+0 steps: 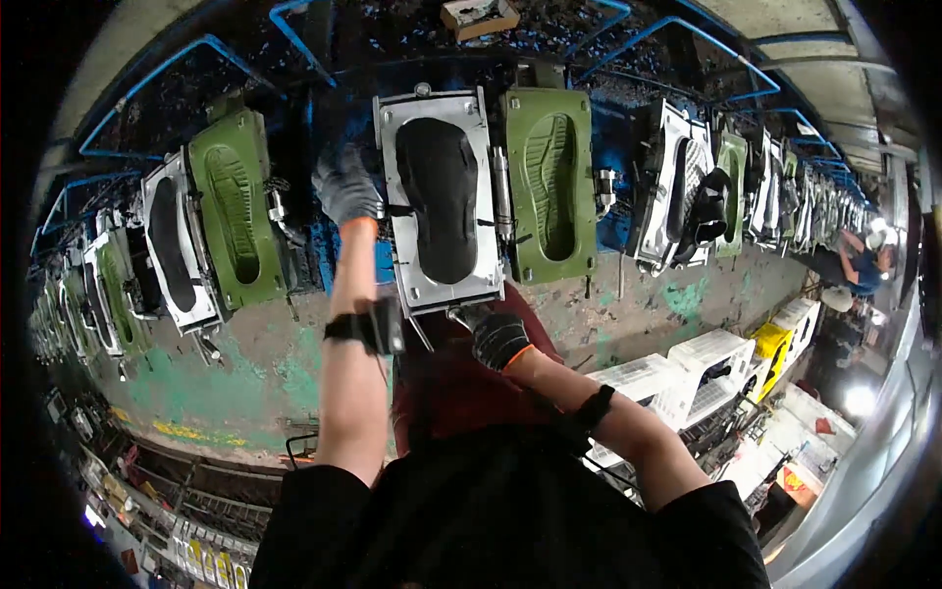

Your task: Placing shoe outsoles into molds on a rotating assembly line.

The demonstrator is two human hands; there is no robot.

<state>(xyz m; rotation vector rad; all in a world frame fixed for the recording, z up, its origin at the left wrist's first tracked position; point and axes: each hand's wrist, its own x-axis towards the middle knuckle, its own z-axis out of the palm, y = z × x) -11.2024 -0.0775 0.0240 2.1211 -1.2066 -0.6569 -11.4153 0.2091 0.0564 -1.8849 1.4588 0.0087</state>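
Beside silver mould (486, 211) | left hand (346, 189) outstretched | right hand (497, 336) curled at its near edge | both grips unclear

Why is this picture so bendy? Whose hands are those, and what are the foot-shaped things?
A person wears this camera on their head. It looks down through a wide lens, so straight edges bend. Their gloved left hand is beside the left edge of a silver plate; their gloved right hand is at its lower edge. I can't tell if either grips anything. In the plate lies a black, sole-shaped piece; the green plate to its right has a sole-shaped hollow.
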